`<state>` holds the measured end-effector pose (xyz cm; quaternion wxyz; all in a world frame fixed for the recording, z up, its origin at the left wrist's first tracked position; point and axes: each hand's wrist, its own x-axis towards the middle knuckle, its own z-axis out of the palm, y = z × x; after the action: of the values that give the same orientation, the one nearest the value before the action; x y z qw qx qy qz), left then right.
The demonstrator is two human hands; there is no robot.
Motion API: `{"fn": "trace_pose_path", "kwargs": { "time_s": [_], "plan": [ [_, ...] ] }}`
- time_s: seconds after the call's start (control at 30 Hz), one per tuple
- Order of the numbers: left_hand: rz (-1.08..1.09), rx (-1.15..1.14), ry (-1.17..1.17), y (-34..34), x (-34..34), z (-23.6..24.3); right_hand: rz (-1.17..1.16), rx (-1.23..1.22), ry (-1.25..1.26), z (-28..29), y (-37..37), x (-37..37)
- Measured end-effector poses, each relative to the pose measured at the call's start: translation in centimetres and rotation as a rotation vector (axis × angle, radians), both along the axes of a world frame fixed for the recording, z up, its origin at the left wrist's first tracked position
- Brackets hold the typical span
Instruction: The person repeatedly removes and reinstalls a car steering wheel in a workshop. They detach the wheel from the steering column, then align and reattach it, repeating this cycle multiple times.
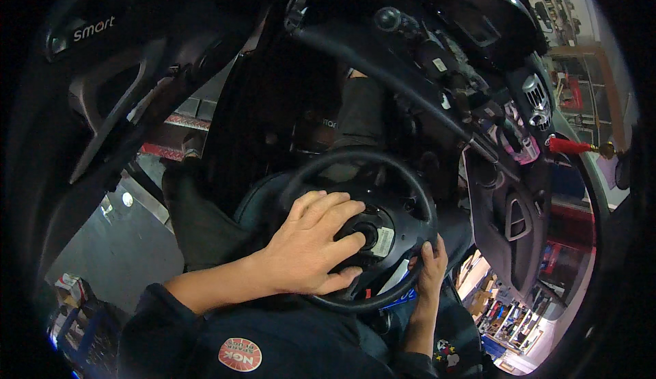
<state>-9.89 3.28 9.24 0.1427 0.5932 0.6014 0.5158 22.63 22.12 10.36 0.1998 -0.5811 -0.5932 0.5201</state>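
A black steering wheel (pixel 417 177) lies tilted in front of my body, over my lap, with its back or hub side facing up. Its round hub (pixel 369 234) has a dark hole in the middle and a white label (pixel 384 241) beside it. Across the hub rests my left hand (pixel 318 242), fingers spread and slightly bent, the tips touching the hub. At the lower right, my right hand (pixel 430 263) grips the steering wheel's rim, its thumb on top and most of its fingers hidden. Part of a blue and white item (pixel 400 290) shows through the wheel's lower opening.
To the left stands an open car door (pixel 109 99), with grey floor (pixel 123 228) beyond it. The dashboard (pixel 383 58) with exposed parts runs along the upper right. Another door panel (pixel 509 222) is at the right. A red tassel (pixel 567 145) hangs near the windscreen.
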Motion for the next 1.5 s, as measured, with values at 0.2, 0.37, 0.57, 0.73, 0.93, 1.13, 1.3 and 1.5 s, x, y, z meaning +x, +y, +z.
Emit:
{"fn": "trace_pose_path", "kwargs": {
  "time_s": [0.2, 0.37, 0.57, 0.73, 0.93, 1.13, 1.3, 1.5],
  "plan": [
    [-0.152, -0.130, 0.205, 2.3, 0.4, 2.0, 0.021, -0.030, 0.094, -1.6, 0.1, 0.7],
    [-0.302, -0.195, 0.265, 4.4, 0.5, 2.7, 0.009, -0.071, 0.152, -3.3, 0.3, 1.6],
    [-0.265, -0.195, 0.405, 5.0, 4.1, 3.6, -0.026, -0.023, 0.162, -4.5, -0.1, 2.2],
    [-0.280, -0.227, 0.449, 5.4, 4.8, 3.8, -0.044, -0.063, 0.229, -4.8, -0.2, 2.7],
    [-0.305, -0.192, 0.465, 6.0, 5.4, 3.7, -0.106, -0.103, 0.256, -5.7, -0.3, 3.0],
    [-0.333, -0.198, 0.484, 6.7, 5.9, 3.3, -0.098, -0.092, 0.259, -6.3, -0.3, 3.6],
    [-0.338, -0.203, 0.499, 6.8, 6.1, 3.3, -0.098, -0.101, 0.291, -6.8, -0.3, 3.7],
    [-0.334, -0.210, 0.559, 6.8, 6.0, 3.6, -0.116, -0.107, 0.288, -7.2, -0.2, 3.7]
  ]
}}
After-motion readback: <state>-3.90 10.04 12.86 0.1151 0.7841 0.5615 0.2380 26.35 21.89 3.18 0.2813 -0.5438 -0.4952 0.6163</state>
